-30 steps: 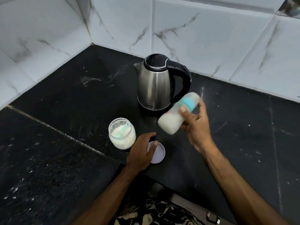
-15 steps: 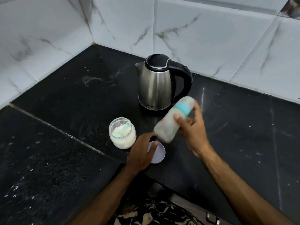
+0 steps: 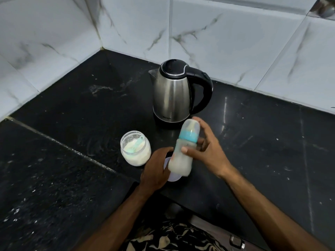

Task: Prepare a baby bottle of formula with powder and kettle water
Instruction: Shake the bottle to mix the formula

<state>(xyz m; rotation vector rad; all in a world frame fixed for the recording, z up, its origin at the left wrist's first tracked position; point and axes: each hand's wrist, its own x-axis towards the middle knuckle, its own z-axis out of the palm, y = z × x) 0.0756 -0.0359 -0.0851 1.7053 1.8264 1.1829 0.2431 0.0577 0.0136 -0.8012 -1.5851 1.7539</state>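
A home kitchen corner: black stone countertop (image 3: 63, 178) meets marble-look wall tiles (image 3: 226, 37). Just beyond the fingers (image 3: 203, 127) of the right hand stands a steel electric kettle (image 3: 174, 95); left of them sits an open jar of powder (image 3: 135, 148).

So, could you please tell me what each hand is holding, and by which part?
The right hand grips the baby bottle around its middle. The left hand rests on the lid, holding nothing.
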